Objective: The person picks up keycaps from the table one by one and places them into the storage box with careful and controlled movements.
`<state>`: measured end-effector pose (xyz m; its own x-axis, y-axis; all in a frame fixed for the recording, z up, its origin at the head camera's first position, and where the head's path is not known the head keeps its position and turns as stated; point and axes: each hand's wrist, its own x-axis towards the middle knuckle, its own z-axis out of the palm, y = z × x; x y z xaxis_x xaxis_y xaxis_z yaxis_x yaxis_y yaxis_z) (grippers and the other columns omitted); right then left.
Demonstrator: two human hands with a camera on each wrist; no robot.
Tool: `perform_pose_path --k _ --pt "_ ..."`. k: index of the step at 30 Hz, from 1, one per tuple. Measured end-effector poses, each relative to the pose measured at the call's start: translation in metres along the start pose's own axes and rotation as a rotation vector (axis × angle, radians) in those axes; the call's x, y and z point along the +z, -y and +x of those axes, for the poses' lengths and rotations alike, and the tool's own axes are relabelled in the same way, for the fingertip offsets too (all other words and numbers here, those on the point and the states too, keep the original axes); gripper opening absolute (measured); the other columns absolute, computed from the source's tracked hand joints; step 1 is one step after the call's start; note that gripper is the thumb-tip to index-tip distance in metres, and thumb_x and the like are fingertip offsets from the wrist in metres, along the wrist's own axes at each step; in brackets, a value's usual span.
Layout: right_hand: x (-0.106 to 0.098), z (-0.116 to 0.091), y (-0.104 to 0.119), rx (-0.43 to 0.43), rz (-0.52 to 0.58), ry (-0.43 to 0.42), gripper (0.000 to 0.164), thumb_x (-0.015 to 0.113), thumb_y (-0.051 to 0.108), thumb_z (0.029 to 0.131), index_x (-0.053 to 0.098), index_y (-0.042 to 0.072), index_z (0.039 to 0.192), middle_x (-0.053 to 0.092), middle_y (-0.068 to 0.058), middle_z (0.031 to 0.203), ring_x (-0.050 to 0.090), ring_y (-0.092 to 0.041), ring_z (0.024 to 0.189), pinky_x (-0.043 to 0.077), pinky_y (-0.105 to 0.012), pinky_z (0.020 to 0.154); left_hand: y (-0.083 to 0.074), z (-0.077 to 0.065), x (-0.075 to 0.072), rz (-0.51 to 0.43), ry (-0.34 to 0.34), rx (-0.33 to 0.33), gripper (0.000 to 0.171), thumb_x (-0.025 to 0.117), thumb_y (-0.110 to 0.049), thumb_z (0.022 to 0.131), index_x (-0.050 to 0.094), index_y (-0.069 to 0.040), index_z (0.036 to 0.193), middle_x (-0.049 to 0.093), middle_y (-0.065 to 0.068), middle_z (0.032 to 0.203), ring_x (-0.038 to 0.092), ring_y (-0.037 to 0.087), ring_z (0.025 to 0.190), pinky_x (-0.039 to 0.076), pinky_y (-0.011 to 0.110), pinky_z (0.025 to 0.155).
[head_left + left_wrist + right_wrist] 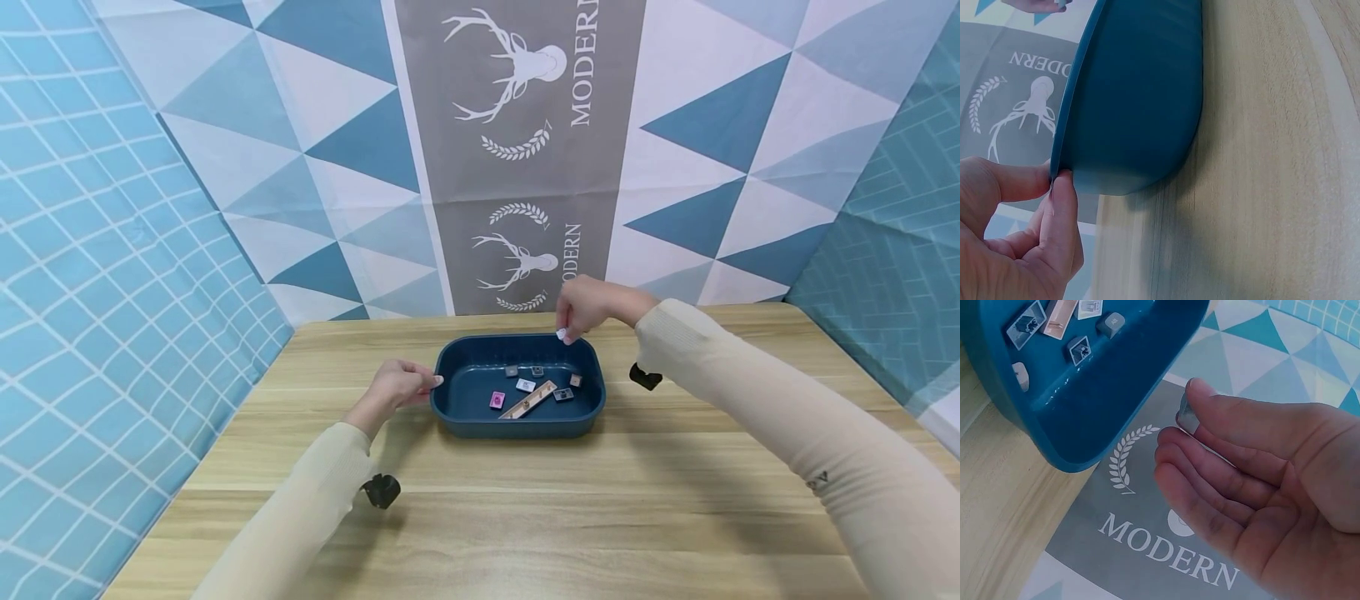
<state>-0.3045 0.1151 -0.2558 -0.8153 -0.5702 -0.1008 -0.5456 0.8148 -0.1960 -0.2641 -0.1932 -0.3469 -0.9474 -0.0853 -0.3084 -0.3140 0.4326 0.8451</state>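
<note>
A dark blue plastic basin (492, 428) sits on the wooden table. My left hand (396, 382) pinches its left rim between thumb and fingers, as the left wrist view shows closely. Over the basin's far right corner, my right hand (583, 307) holds a small pale keycap (1186, 419) between thumb and index finger. Several loose keycaps lie on the basin floor: a magenta keycap (497, 400), a long beige spacebar keycap (527, 400), a white keycap (526, 385), a beige keycap (576, 380) and some grey ones. Some lie with their undersides up.
The wooden table (525, 517) spreads around the basin and toward me. Behind it hangs a patterned cloth (517, 167) with triangles and deer heads. Blue tile-patterned cloth (112, 250) stands along the left side. Black wrist mounts (382, 491) show below both sleeves.
</note>
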Motion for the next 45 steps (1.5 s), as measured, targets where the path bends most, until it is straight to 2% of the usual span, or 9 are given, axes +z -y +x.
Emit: perform_pose_path --k 8,13,21,27,32,41,45 --pt "0.003 0.009 0.000 0.069 0.022 0.058 0.004 0.077 0.012 0.080 0.076 0.009 0.082 0.072 -0.003 0.077 0.060 -0.013 0.063 0.052 -0.023 0.060 0.001 -0.001 0.001 -0.018 0.005 0.019 0.027 0.067 -0.007 0.088 0.064 0.008 0.110 0.063 0.009 0.097 0.062 0.011 0.079 0.060 0.033 0.086" --pt "0.005 0.012 0.000 0.079 0.009 0.076 0.004 0.076 0.013 0.081 0.076 0.009 0.083 0.073 -0.004 0.078 0.063 -0.015 0.064 0.053 -0.023 0.061 0.001 -0.002 0.002 -0.015 0.002 0.009 0.027 0.068 -0.008 0.088 0.064 0.007 0.110 0.064 0.010 0.099 0.062 0.012 0.079 0.061 0.029 0.080" --pt "0.004 0.019 0.006 0.084 -0.011 0.092 0.006 0.076 0.014 0.082 0.076 0.009 0.084 0.072 -0.005 0.077 0.061 -0.013 0.063 0.051 -0.022 0.060 0.001 -0.002 0.002 -0.011 -0.001 0.005 0.028 0.068 -0.009 0.088 0.064 0.006 0.111 0.064 0.011 0.101 0.062 0.013 0.081 0.060 0.033 0.087" --pt "0.005 0.021 0.010 0.116 0.008 0.121 0.009 0.076 0.012 0.082 0.075 0.007 0.089 0.073 -0.009 0.092 0.069 -0.019 0.074 0.060 -0.031 0.072 0.002 -0.001 0.002 -0.022 0.000 0.009 0.027 0.067 -0.008 0.088 0.064 0.007 0.110 0.064 0.011 0.100 0.062 0.013 0.080 0.060 0.033 0.086" --pt "0.008 0.024 0.011 0.156 0.037 0.148 0.012 0.076 0.009 0.081 0.074 0.005 0.093 0.073 -0.012 0.097 0.070 -0.021 0.079 0.061 -0.035 0.078 0.002 -0.002 0.002 -0.015 0.001 0.004 0.026 0.067 -0.008 0.088 0.065 0.006 0.109 0.064 0.011 0.100 0.062 0.013 0.080 0.061 0.031 0.084" --pt "0.015 0.032 0.013 0.208 0.004 0.193 0.013 0.076 0.010 0.082 0.072 0.006 0.094 0.071 -0.010 0.098 0.070 -0.020 0.082 0.061 -0.034 0.081 0.001 -0.001 -0.001 0.000 -0.007 0.007 0.025 0.067 -0.010 0.089 0.066 0.005 0.109 0.065 0.012 0.103 0.063 0.013 0.082 0.061 0.029 0.082" --pt "0.018 0.036 0.013 0.227 -0.005 0.203 0.013 0.076 0.011 0.082 0.071 0.006 0.093 0.071 -0.010 0.096 0.069 -0.019 0.082 0.060 -0.028 0.075 0.001 -0.002 0.000 -0.004 -0.009 0.008 0.024 0.067 -0.009 0.088 0.066 0.005 0.108 0.065 0.012 0.103 0.063 0.014 0.082 0.061 0.027 0.078"
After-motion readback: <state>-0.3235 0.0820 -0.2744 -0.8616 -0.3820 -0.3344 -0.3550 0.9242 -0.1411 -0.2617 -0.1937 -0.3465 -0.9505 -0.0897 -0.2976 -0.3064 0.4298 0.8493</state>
